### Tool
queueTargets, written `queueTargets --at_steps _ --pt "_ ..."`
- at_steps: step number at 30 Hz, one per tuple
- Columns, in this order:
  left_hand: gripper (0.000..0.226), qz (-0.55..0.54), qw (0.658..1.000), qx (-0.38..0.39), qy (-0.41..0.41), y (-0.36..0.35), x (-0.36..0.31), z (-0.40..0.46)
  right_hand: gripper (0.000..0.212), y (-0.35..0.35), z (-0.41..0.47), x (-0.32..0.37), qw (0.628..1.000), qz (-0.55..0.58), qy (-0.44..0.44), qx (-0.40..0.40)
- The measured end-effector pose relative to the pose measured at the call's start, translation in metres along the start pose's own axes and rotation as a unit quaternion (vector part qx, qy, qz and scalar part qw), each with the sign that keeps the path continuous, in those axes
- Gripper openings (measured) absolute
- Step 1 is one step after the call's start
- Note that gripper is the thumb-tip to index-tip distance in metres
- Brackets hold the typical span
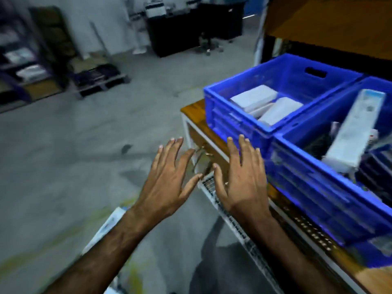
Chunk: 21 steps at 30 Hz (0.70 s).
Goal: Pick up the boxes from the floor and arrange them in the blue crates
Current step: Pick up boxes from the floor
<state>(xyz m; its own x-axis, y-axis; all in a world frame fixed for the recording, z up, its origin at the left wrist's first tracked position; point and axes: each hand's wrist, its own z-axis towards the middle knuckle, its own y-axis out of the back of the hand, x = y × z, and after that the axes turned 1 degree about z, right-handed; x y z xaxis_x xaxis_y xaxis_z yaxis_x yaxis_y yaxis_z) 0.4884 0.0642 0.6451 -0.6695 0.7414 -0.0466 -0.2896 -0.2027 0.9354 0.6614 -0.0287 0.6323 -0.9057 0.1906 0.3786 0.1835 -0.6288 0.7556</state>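
Note:
Two blue crates stand side by side on a wooden shelf at the right. The far crate (218, 111) holds white boxes (254, 98) lying flat. The near crate (307, 187) holds a long white box (356, 132) leaning upright among dark items. My left hand (169, 181) and my right hand (239, 179) hover palm-down in the middle of the view, fingers spread and empty, just left of the near crate. A white box (110, 223) lies on the floor, partly hidden under my left forearm.
The wooden shelf (193, 109) has a white metal frame and a wire rack (233, 225) below it. Grey concrete floor (74, 155) spreads to the left. Racks with goods (31, 60) stand at the far left, a dark desk (191, 28) at the back.

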Motion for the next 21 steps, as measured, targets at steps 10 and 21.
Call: queueTargets --at_steps 10,21 --pt "0.069 0.02 0.982 0.047 0.181 0.02 0.106 -0.176 0.067 -0.085 -0.066 0.141 0.978 0.007 0.121 0.17" --pt "0.077 0.02 0.929 0.094 0.357 0.023 0.221 -0.408 0.066 -0.165 -0.187 0.31 0.935 0.042 0.25 0.248"
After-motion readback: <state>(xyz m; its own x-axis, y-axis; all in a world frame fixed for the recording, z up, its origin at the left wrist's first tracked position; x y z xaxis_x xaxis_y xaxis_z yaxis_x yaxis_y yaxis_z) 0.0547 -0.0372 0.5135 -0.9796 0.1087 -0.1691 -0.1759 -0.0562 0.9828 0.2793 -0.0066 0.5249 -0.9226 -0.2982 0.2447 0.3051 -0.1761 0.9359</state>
